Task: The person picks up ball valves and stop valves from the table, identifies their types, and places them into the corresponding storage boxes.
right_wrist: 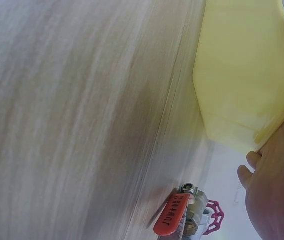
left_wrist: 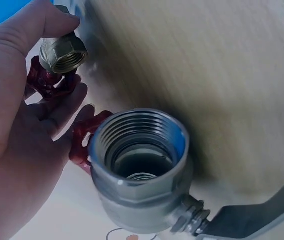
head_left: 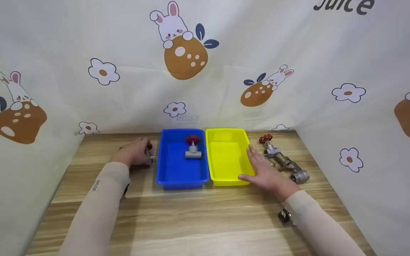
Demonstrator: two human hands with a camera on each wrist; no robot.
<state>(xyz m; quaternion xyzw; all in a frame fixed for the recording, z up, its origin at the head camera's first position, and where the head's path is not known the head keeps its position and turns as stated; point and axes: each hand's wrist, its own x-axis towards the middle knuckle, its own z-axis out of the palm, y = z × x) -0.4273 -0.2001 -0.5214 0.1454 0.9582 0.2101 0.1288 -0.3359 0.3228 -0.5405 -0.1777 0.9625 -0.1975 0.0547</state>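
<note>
My left hand (head_left: 133,153) is left of the blue bin (head_left: 182,184). Its thumb and fingers pinch a small brass valve (left_wrist: 64,55) with a red handwheel, tilted so that the threaded mouth faces the left wrist camera. Near it stands a large metal ball valve (left_wrist: 142,197) with a lever, and another red handwheel (left_wrist: 84,140) shows behind that. In the blue bin lies a grey T-shaped valve (head_left: 193,153) with a red handwheel. Fingers straight and thumb spread, my right hand (head_left: 263,174) rests on the right rim of the yellow bin (head_left: 228,182).
Right of the yellow bin lie several metal valves (head_left: 281,159), one with a red handwheel. The right wrist view shows a valve with an orange-red lever (right_wrist: 173,215) there. A patterned cloth (head_left: 133,103) hangs behind and beside the wooden table (head_left: 198,220).
</note>
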